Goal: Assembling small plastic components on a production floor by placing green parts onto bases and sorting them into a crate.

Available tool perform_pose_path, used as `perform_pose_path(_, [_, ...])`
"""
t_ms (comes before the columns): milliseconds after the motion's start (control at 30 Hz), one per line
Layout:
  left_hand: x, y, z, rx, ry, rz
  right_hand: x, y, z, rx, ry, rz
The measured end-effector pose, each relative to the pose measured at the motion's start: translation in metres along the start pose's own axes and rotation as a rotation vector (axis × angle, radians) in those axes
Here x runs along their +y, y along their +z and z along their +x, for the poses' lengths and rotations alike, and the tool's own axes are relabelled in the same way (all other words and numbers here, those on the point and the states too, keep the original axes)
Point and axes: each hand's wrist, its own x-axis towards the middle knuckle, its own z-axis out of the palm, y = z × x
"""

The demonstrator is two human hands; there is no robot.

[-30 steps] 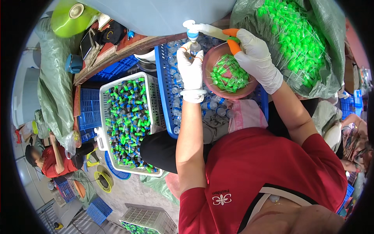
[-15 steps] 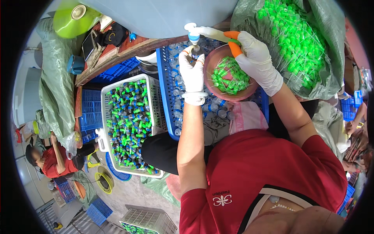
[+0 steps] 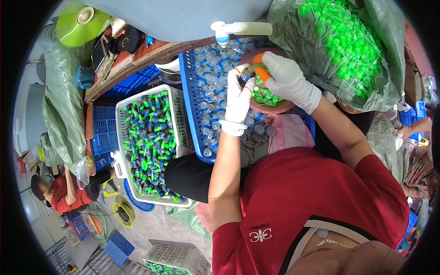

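My gloved left hand [image 3: 238,98] is closed around a small dark-filled bottle [image 3: 248,72], below the white tap [image 3: 247,29]. My gloved right hand [image 3: 289,80] has orange covers on thumb and forefinger. Those two fingers pinch a green cap [image 3: 258,71] at the bottle's mouth; the cap is mostly hidden by the fingers. Under both hands a pink bowl [image 3: 271,110] holds green caps with thin clear tubes [image 3: 266,97]. The bowl rests over a blue crate [image 3: 191,103] of clear empty bottles [image 3: 213,75].
A white crate [image 3: 120,133] at left holds dark bottles with green caps. A green sack [image 3: 286,27] of tubed green caps [image 3: 346,50] lies at the far right. A blue-grey barrel [image 3: 178,16] stands behind. Another person [image 3: 62,190] sits at far left.
My left hand has brought the bottle down and right from under the tap. My right hand has come left and down to meet it, the green cap now at the bottle's mouth.
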Motion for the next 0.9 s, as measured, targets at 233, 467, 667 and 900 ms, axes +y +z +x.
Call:
perform_pose_path(233, [0.002, 0.018, -0.008, -0.03, -0.226, -0.002, 0.012, 0.012, -0.009, -0.126, 0.224, 0.404])
perform_pose_path(467, [-0.018, 0.021, -0.012, -0.027, 0.289, 0.747, 0.025, 0.031, -0.028, -0.171, 0.794, 0.962])
perform_pose_path(667, [-0.017, 0.004, -0.026, -0.139, 0.286, 0.823, 0.032, 0.022, -0.047, -0.263, 0.757, 1.023])
perform_pose_path(900, [-0.016, -0.022, -0.026, -0.191, -0.277, 0.126, 0.019, 0.012, -0.033, -0.27, -0.079, 0.14])
